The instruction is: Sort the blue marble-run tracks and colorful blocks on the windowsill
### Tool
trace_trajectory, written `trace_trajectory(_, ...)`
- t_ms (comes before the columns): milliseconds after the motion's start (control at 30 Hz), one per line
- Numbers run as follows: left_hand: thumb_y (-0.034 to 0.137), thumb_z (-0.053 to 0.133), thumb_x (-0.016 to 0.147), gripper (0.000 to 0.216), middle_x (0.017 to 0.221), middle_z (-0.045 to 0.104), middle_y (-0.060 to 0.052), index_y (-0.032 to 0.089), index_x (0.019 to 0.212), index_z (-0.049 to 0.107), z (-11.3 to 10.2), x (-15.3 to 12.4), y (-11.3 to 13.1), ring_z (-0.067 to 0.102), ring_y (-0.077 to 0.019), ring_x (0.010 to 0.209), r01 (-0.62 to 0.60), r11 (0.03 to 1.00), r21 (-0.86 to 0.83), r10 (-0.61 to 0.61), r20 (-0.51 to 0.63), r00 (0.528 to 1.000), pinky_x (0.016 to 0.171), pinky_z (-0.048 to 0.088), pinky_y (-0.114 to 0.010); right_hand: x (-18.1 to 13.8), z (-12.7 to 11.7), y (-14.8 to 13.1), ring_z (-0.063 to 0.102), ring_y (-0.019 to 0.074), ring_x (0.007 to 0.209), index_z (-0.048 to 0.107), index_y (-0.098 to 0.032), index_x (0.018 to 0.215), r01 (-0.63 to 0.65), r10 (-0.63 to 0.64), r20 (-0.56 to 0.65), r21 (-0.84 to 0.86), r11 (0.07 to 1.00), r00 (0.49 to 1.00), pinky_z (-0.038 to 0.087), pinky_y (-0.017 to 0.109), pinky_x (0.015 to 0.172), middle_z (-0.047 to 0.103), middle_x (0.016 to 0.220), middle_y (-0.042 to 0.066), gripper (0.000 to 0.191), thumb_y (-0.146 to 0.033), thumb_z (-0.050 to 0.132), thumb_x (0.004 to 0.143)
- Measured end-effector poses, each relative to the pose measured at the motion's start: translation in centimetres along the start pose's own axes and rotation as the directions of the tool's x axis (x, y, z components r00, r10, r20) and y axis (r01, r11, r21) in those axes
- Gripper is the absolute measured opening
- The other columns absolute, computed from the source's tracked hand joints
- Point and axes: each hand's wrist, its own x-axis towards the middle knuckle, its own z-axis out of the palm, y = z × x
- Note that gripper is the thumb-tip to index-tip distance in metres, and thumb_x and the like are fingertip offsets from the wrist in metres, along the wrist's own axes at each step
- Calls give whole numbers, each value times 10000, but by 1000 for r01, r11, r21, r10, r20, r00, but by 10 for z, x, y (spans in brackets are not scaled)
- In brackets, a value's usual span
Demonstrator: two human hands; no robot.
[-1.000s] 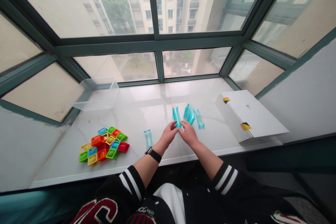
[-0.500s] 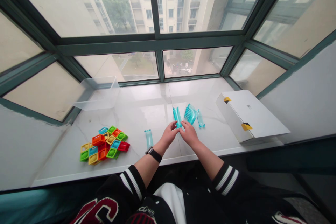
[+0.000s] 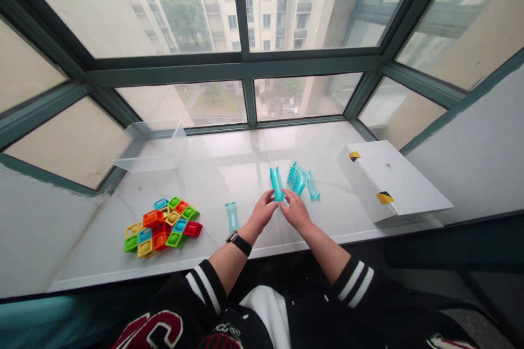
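Observation:
My left hand (image 3: 265, 209) and my right hand (image 3: 294, 209) meet at the near end of a narrow stack of clear teal plastic track pieces (image 3: 276, 181), fingers bent against its two sides. The stack rests on the white counter, pointing away from me. Just right of it lies a group of curved teal track pieces (image 3: 297, 178), nested together. Beyond that is a single teal track piece (image 3: 313, 185). Another straight teal piece (image 3: 231, 216) lies by my left wrist, partly hidden by the forearm. The fingertips' exact contact is partly covered.
Colourful interlocking blocks (image 3: 164, 226) lie in a cluster on the left of the white counter (image 3: 216, 169). A clear plastic bin (image 3: 153, 161) stands at the back left. On the right is a white box (image 3: 399, 180) with black-and-yellow tabs. Windows (image 3: 245, 68) enclose the far side.
My thumbs have drawn slightly apart and lower, so more of the stack's near end shows. The other pieces have not moved.

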Motion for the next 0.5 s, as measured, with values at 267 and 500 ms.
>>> trace_trajectory(267,177,778,809,744,1612,492,-201,184,1496,494,1,-9,-5,553,-323,1422,29,999,-15,-29,6,1000,1215,417,-523,-12,8,11,691,293,1247,451,-233,1563,-88,89,-9,77,993,996,563,486,1089,604,1506,145,677,-237,615,906)
trace_trajectory(500,186,783,803,732,1606,505,-194,200,1483,513,3,-11,0,556,-336,1421,29,1000,6,-29,14,999,1205,425,-537,-10,5,11,685,296,1268,470,-245,1541,-92,91,20,50,995,996,554,484,1099,610,1513,128,646,-228,619,912)
